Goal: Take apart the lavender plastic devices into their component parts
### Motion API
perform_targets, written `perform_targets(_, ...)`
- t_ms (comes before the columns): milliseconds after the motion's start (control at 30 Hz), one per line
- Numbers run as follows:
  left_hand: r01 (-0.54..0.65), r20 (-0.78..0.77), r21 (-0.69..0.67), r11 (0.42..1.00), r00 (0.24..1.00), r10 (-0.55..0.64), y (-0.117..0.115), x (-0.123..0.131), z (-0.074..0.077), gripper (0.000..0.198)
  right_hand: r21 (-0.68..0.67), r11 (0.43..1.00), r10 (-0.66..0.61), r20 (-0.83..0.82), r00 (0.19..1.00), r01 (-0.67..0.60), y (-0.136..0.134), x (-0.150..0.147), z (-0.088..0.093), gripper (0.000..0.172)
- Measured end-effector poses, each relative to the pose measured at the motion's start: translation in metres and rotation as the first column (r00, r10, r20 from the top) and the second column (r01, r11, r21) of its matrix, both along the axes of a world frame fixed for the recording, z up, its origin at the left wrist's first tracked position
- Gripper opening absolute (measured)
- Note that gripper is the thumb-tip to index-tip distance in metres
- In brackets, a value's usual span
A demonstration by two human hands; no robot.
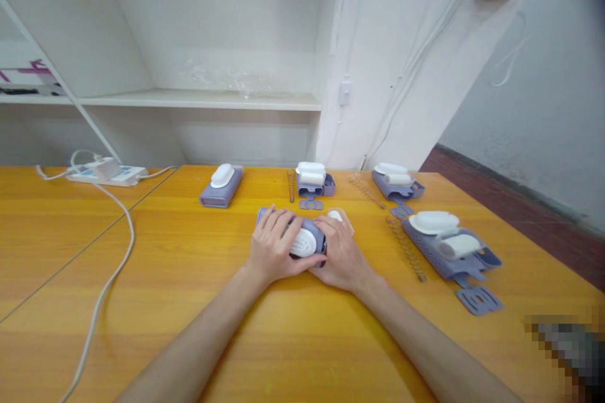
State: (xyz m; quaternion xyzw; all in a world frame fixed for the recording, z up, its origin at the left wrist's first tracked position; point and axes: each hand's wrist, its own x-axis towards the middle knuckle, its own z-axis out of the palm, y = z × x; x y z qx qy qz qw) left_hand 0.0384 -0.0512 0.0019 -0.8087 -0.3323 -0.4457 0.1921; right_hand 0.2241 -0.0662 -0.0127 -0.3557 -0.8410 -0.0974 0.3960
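Note:
Both my hands press on a lavender plastic device (309,233) with a white oval part, lying on the orange wooden table (189,302) in front of me. My left hand (274,245) wraps over its left side, fingers curled on top. My right hand (340,252) grips its right end, with a small white piece (335,215) at its fingertips.
Three similar lavender devices with white parts lie behind and to the right (222,186) (314,179) (449,245), with metal springs (406,245) and flat lavender clips (477,299) between them. A white power strip (106,171) and its cable (113,264) lie at left. Shelves stand behind.

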Motion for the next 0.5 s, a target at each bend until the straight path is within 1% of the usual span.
perform_targets(67,0.006,0.006,0.018,1.0,1.0,-0.006,0.0,0.001,0.001,0.053,-0.018,1.0,-0.003,-0.007,1.0,0.003,0.0,0.0,0.001,0.065)
perform_targets(167,0.002,0.018,0.036,0.999,1.0,-0.003,0.0,0.005,0.002,0.045,-0.017,1.0,-0.016,-0.012,1.0,0.016,-0.001,-0.001,0.003,0.061)
perform_targets(333,-0.01,-0.002,0.038,0.999,1.0,0.01,-0.001,0.011,0.001,0.039,-0.005,1.0,-0.027,-0.016,0.999,0.027,-0.001,-0.004,0.006,0.057)
perform_targets(500,0.026,-0.055,0.025,0.999,0.998,-0.025,0.001,0.013,0.002,0.035,-0.02,0.999,-0.038,-0.005,0.999,0.038,-0.001,-0.004,0.005,0.06)
